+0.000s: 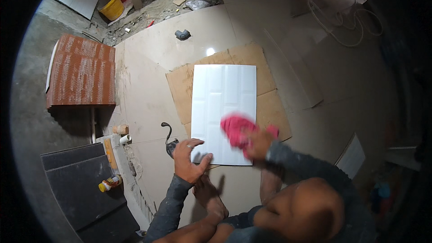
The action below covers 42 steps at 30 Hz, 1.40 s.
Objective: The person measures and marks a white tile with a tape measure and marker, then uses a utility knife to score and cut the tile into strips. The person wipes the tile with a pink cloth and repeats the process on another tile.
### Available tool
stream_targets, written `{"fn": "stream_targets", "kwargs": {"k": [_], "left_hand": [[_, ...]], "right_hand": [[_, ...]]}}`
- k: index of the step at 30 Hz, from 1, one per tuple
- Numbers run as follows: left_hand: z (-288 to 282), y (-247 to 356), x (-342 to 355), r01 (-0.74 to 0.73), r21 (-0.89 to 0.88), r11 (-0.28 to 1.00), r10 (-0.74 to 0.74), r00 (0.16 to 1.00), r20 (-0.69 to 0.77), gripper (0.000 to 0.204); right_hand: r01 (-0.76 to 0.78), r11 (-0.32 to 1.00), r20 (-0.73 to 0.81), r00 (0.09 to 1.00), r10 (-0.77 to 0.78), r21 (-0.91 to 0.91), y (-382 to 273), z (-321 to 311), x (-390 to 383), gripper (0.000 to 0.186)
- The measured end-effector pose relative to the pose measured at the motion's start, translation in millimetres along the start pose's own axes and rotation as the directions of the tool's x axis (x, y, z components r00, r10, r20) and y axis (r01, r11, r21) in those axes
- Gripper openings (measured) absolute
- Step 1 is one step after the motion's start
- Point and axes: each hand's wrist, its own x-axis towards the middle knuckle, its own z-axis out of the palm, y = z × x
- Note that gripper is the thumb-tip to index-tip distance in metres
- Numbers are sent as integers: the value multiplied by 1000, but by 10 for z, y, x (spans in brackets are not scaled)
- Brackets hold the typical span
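Observation:
A white glossy tile (222,103) with a brick-pattern relief lies flat on a sheet of brown cardboard (265,90) on the floor. My left hand (189,157) rests on the tile's near left corner, fingers spread, a ring on one finger. My right hand (256,144) grips a red cloth (238,128) that presses on the tile's near right part; the hand and cloth are blurred. My bare knees and a foot show below the hands.
A stack of red-brown ridged tiles (81,72) lies at the left. Dark tiles (81,184) with a small yellow-capped bottle (110,183) sit at lower left. A black tool (170,141) lies by the tile. A yellow bucket (111,8), rubble, cables (342,22) and a grey pipe elbow (182,34) lie farther off.

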Motion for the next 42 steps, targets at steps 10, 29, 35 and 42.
{"fn": "stream_targets", "kwargs": {"k": [10, 29, 35, 42], "left_hand": [[94, -173, 37, 280, -42, 959, -275, 956, 106, 26], [-338, 101, -517, 120, 583, 804, -256, 954, 158, 107], [-311, 174, -748, 181, 628, 757, -320, 941, 113, 107], [-399, 153, -803, 172, 690, 703, -215, 976, -24, 104]], "right_hand": [[-393, 918, 283, 875, 392, -56, -118, -1054, 423, 48], [-479, 857, 333, 853, 402, 190, -294, -919, 1307, 36], [-292, 850, 53, 936, 349, -439, 164, -179, 1626, 37], [138, 984, 698, 716, -20, -113, -1047, 598, -78, 26]]}}
